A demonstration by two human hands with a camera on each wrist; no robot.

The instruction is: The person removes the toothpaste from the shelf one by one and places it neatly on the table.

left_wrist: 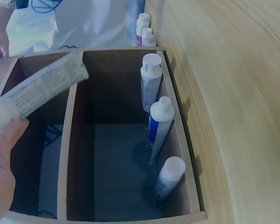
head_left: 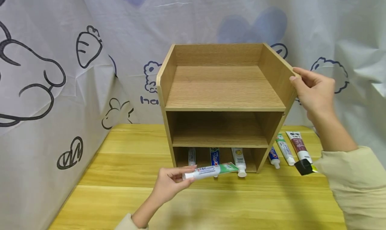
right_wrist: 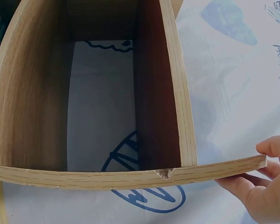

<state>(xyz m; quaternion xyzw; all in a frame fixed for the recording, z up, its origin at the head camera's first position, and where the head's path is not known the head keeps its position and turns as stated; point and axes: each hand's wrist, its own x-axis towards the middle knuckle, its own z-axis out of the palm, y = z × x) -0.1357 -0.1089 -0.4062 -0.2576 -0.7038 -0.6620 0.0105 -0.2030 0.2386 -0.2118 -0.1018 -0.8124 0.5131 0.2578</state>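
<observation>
My left hand pinches a white and green toothpaste tube by its cap end, in front of the lower part of a wooden shelf. In the left wrist view the same tube slants across the shelf's openings. My right hand grips the top front of the shelf's right side panel, thumb on one face and fingers on the other, as the right wrist view also shows. Three tubes lie in the bottom compartment, caps outward: a grey-white one, a blue one and a white one.
Right of the shelf, on the yellow wooden table, lie a blue tube, a green and white tube and a maroon and white tube. A small black object shows by my right sleeve. A patterned white curtain hangs behind.
</observation>
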